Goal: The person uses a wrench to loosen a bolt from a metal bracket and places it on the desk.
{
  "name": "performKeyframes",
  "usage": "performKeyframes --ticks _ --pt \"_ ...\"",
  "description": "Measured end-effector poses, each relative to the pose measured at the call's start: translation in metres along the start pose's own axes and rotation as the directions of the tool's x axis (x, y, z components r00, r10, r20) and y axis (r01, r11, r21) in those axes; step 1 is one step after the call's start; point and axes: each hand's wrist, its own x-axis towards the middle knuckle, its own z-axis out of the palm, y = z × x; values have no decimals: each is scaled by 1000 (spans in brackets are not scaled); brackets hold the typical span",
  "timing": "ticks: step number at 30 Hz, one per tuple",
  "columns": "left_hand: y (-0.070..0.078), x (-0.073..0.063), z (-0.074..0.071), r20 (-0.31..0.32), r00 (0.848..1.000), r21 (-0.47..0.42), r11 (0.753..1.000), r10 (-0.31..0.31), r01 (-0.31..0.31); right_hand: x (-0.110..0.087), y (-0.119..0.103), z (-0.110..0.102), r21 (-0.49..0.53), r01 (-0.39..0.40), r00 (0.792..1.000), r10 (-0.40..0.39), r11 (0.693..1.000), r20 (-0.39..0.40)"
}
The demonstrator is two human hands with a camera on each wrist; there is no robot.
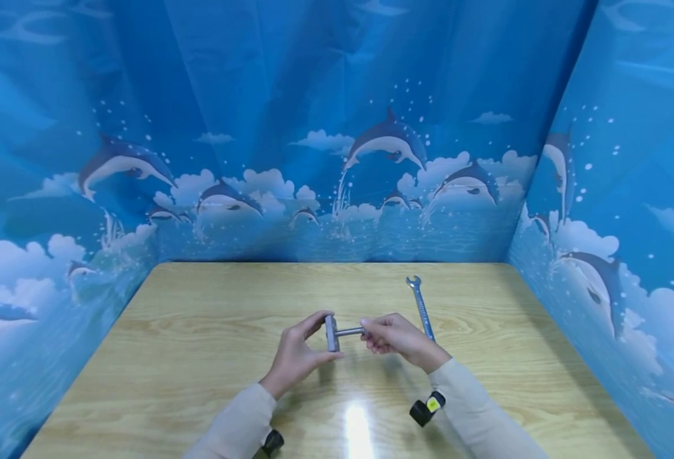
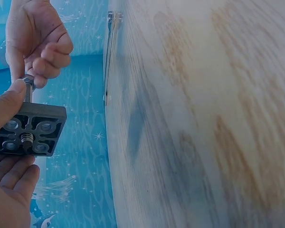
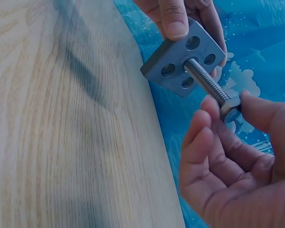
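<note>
A square grey metal plate with a hole near each corner is held above the table by my left hand, its thumb on one edge and fingers on the opposite one. Through the plate's centre runs a threaded hex bolt; in the left wrist view the bolt's end pokes out of the ribbed side. My right hand pinches the hex head between thumb and fingers, the other fingers curled loosely. A length of bare thread shows between head and plate.
A combination wrench lies on the wooden table, beyond my right hand, its open end pointing away. Blue curtains with dolphins hang behind the table and along both sides. Black wrist devices sit at my sleeves.
</note>
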Motion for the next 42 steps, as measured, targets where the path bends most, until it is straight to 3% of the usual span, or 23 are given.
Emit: performKeyframes --ticks 5,11,17,21,25,34,38,42 --pt "-1 -1 0 9 1000 -9 1000 -15 15 -1 1 -2 -32 77 995 -79 997 -56" --pt "-2 0 -1 16 1000 -16 1000 -12 12 -2 1 -1 -24 106 991 -107 994 -84" --pt "-3 0 -1 10 1000 -20 1000 -13 13 -1 0 0 -44 91 993 -94 995 -71" --pt "-4 0 -1 1 1000 -33 999 -17 17 -1 1 -1 -52 66 998 -66 997 -7" --pt "-4 -1 0 -3 1000 -34 999 -13 13 0 5 0 5 45 998 -46 999 47" --pt "-4 -1 2 -3 1000 -9 1000 6 -6 2 7 1 24 -49 999 49 999 8" --pt "-4 -1 2 4 1000 -6 1000 6 -6 2 5 1 7 -42 999 42 999 4" --pt "-5 -1 2 0 1000 -6 1000 -2 2 2 4 -1 -10 13 1000 -13 1000 -23"
